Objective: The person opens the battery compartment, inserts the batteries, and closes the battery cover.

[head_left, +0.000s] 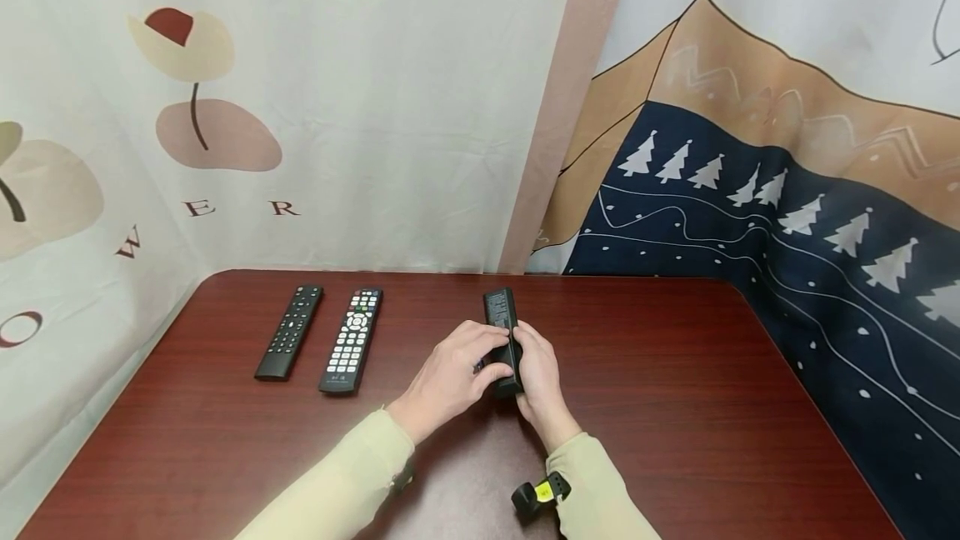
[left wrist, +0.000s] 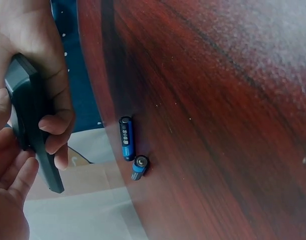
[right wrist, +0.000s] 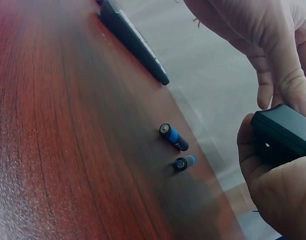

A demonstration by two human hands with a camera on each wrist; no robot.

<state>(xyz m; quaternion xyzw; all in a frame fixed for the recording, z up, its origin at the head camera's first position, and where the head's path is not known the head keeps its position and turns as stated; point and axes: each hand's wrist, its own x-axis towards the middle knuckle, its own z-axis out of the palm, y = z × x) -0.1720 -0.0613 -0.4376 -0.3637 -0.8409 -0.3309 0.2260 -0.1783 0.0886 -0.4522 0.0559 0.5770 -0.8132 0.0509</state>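
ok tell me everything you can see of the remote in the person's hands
The remote is long, narrow and black, with the look of plastic. In the head view a label with small, unreadable print covers the far part of its upward face. The wrist views show smooth, dark sides. It is held above the table. The right hand grips it along its right side; the thumb and fingertips of the left hand lie over that face, hiding part of it.

Head: from above the near side, facing far and down, widest, most of table (head_left: 660, 407) plus curtains (head_left: 390, 107). Left wrist: low, close, rolled sideways, facing far right. Right wrist: low, close, rolled sideways, facing far left. Both wrist views share two batteries (left wrist: 126, 140) and the held remote (left wrist: 31, 105); head gets that remote too, from farther.
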